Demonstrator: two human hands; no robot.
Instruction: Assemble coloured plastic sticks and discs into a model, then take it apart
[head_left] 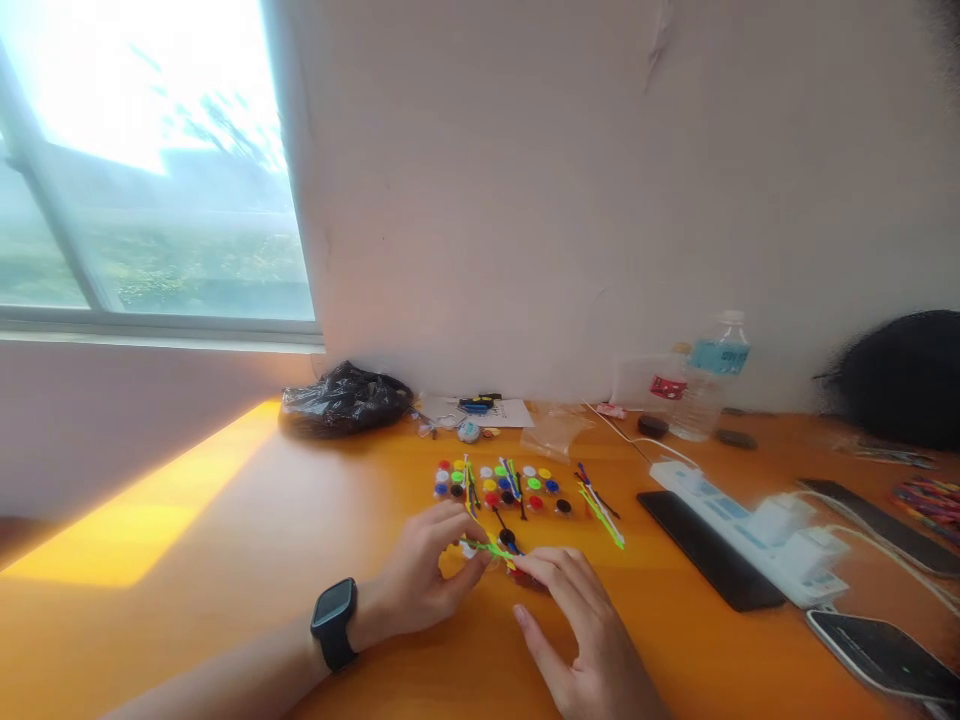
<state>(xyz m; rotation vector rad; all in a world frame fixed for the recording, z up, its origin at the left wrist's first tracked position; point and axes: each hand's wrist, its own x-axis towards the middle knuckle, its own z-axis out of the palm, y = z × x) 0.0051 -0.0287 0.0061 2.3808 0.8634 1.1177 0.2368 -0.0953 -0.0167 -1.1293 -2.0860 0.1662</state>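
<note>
My left hand, with a black watch on its wrist, pinches a thin green cable tie between thumb and fingers. The tie runs toward my right hand, whose fingers are outstretched with the thumb apart. Its index fingertip lies close to the tie's end; whether it touches is unclear. Below and between the hands are a black round piece and small coloured parts, partly hidden by the fingers. Beyond them stand several small round coloured caps in groups, with cable ties lying among them. More loose ties lie to the right.
On the right are a white power strip with chargers, a black flat slab and a phone. Along the wall sit a black plastic bag, papers, a clear bag and a water bottle.
</note>
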